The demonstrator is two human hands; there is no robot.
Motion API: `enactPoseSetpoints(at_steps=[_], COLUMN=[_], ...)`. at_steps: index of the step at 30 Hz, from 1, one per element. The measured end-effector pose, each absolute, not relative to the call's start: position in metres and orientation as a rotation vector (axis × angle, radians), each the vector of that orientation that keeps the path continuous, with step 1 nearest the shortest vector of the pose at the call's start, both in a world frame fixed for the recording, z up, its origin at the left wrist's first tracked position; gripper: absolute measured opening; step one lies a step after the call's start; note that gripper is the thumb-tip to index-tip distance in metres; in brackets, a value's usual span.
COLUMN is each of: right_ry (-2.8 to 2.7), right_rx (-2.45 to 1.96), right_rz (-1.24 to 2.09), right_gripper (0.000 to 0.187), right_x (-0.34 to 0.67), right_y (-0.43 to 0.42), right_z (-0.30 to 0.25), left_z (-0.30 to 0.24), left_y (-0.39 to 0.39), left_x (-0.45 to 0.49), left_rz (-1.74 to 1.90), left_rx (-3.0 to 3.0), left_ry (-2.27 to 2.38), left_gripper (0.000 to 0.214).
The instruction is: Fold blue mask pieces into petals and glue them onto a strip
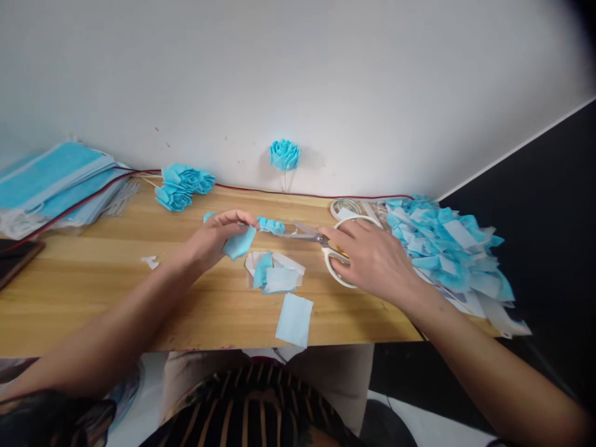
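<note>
My left hand [222, 233] pinches a small light-blue fabric piece [239, 243] above the middle of the table. White-handled scissors [305, 235] are in my right hand [372, 256], fingers through the loops. Their blades are parted and point left, with the tips close to my left fingertips. Behind the blades and my left hand lie small gathered blue pieces [270, 226], partly hidden. Below the hands rests a loose pile of cut blue and white pieces [278, 277]. Nearer the front edge, a single pale-blue rectangle [295, 319] lies flat.
Blue face masks [56, 177] are stacked at the left, near a dark phone [18, 261]. Blue fabric flowers [181, 185] lie by the wall; another flower [284, 155] stands on a stick. A heap of blue pieces [449, 245] covers the right end. A tape roll [345, 208] sits behind the scissors.
</note>
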State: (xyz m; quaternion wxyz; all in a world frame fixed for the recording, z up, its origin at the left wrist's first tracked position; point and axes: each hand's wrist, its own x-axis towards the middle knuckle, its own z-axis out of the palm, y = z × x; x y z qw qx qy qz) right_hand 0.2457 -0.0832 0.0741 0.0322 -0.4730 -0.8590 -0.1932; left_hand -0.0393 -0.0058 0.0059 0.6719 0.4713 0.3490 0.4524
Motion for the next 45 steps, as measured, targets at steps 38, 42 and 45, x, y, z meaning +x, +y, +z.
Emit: enactPoseSetpoints(at_steps=[38,42,45], right_ry=[-2.745,-2.750,-2.756], right_rx=[-1.435,-1.466,-1.463], right_rz=[-0.821,-0.828,-0.842], right_gripper=[0.026,0.026,0.025], right_x=[0.227,0.222,0.221], right_y=[-0.105,-0.107,-0.108], right_z=[0.098,0.100,0.101], left_z=[0.039,0.041,0.034], left_y=[-0.036,-0.039,-0.037], left_x=[-0.013,-0.002,0.002], left_rz=[0.927,0.845,0.885], left_rx=[1.611,1.807,1.816], left_ry=[1.018,1.109,1.083], left_gripper=[0.024,0.029,0.020])
